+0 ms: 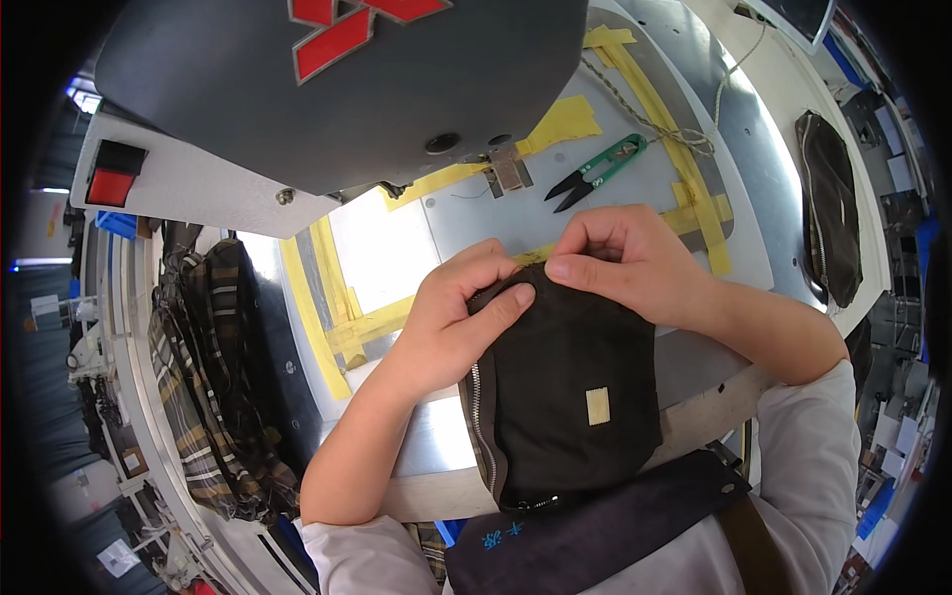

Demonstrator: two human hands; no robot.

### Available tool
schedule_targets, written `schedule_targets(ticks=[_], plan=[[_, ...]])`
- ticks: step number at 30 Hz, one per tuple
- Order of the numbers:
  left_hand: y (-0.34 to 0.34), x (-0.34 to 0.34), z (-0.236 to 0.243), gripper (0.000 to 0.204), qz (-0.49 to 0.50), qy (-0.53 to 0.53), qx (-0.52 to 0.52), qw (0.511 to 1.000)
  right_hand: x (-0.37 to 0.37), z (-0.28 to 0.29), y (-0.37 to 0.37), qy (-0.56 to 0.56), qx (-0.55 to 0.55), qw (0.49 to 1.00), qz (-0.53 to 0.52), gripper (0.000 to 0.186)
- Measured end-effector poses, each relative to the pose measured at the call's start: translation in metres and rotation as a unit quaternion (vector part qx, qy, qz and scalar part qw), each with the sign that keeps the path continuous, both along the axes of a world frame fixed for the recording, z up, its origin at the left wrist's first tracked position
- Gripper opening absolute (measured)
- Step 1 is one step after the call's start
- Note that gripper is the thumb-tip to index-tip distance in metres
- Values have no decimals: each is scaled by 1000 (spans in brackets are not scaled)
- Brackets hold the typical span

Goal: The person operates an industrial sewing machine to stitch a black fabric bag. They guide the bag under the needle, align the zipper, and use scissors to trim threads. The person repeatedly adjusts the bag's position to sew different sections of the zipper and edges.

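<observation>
Your left hand (466,302) and right hand (625,258) both pinched the pouch's (570,387) far edge, fingers pressed together, its long axis running back toward you, snips (595,172) lying beyond.

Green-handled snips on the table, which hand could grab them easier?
Probably the right hand. The green-handled metal snips lie just beyond its knuckles, on the grey metal table. The left hand sits farther away. Both hands pinch the top edge of the black zippered fabric pouch, so either must let go.
</observation>
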State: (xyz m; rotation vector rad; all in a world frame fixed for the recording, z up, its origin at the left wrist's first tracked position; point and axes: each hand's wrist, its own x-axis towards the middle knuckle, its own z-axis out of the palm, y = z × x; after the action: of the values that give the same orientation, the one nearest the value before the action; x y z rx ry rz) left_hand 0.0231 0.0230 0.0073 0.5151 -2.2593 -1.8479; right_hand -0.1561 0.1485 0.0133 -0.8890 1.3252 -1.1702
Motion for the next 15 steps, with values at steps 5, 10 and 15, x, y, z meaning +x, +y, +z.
schedule_targets(ticks=[5,10,15], plan=[[0,0,1,15,-4,0,4,1000,-2,0,-1,-12,8,1000,4,17],[0,1,-1,14,-10,6,-6,1000,-3,-2,-2,-10,-2,1000,4,18],[0,1,-1,11,-18,11,-30,999,-3,-1,-2,-4,8,1000,2,19]])
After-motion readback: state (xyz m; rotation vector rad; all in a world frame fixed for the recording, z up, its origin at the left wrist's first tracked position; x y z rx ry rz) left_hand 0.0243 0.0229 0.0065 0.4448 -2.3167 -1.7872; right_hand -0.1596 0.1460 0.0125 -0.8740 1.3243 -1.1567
